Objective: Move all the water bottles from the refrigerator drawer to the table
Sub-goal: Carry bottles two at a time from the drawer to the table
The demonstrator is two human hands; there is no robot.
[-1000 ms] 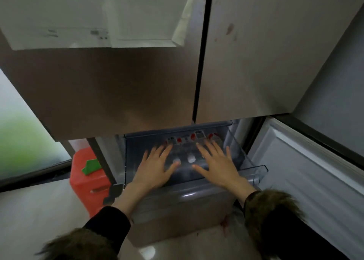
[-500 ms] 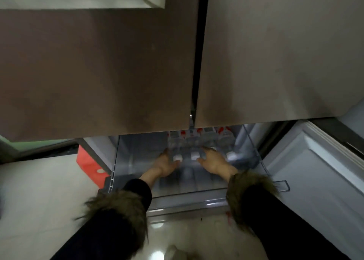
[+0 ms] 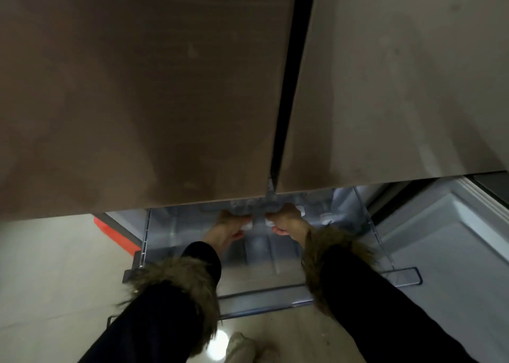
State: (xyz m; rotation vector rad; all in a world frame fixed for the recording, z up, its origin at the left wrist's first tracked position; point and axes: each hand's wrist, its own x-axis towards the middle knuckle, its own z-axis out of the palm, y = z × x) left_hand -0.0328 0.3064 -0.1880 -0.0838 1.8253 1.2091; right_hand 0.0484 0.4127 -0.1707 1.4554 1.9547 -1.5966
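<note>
The clear plastic refrigerator drawer (image 3: pixel 264 298) is pulled out under the brown upper doors. Several water bottles with white caps lie at its back, mostly hidden by the door edge. My left hand (image 3: pixel 230 226) is curled around one bottle, whose cap (image 3: pixel 247 226) pokes out by the thumb. My right hand (image 3: pixel 287 219) is closed around a second bottle, its cap (image 3: pixel 268 222) showing at the fingers. Two more caps (image 3: pixel 325 219) lie to the right of my right hand. The table is out of view.
Two brown upper fridge doors (image 3: pixel 165 87) fill the top of the view and overhang the drawer. The open lower door (image 3: pixel 446 241) stands at the right. A red box (image 3: pixel 115 234) sits left of the fridge. Pale floor tiles (image 3: pixel 55 266) and my shoe (image 3: pixel 239 346) are below.
Both hands went from flat and spread above the drawer to deep inside it, with the fingers closed around two bottles. The camera has tilted down and closer.
</note>
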